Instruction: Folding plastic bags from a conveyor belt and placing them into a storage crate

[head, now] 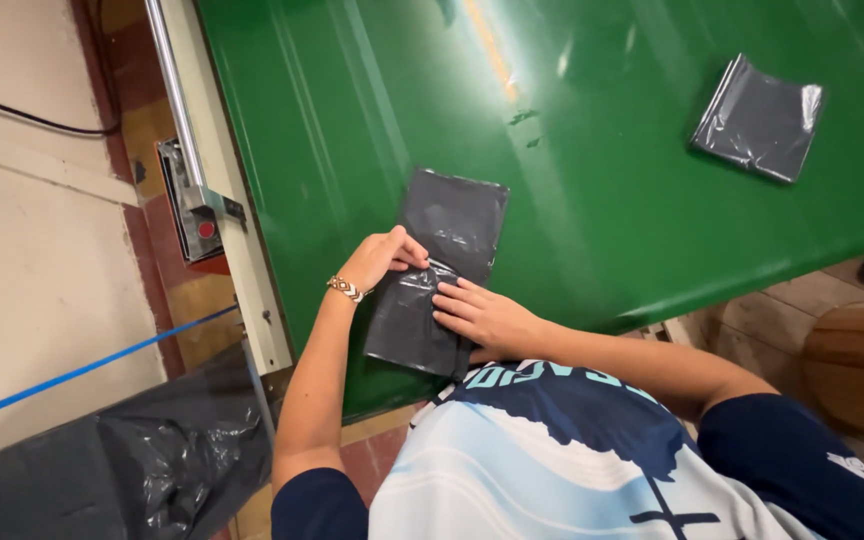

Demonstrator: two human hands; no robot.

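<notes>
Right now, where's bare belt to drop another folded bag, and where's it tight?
Free: the green table surface between the folded dark bag under the hands and the second bag stack far right, plus the whole strip left of the near bag up to the metal rail. Crowded: the near edge, where the left hand and right hand press the bag.

The bag [440,270] is black, shiny plastic. It is folded into a long, flat strip. It lies flat on the green table [602,180], near the edge close to the person. Its far end points away and its near end sits by the table's edge. A fold line crosses its middle. The left hand [380,258] pinches the bag at that line. The right hand [482,315] lies flat on the lower half and presses it down. The plastic looks crinkled under the fingers.
</notes>
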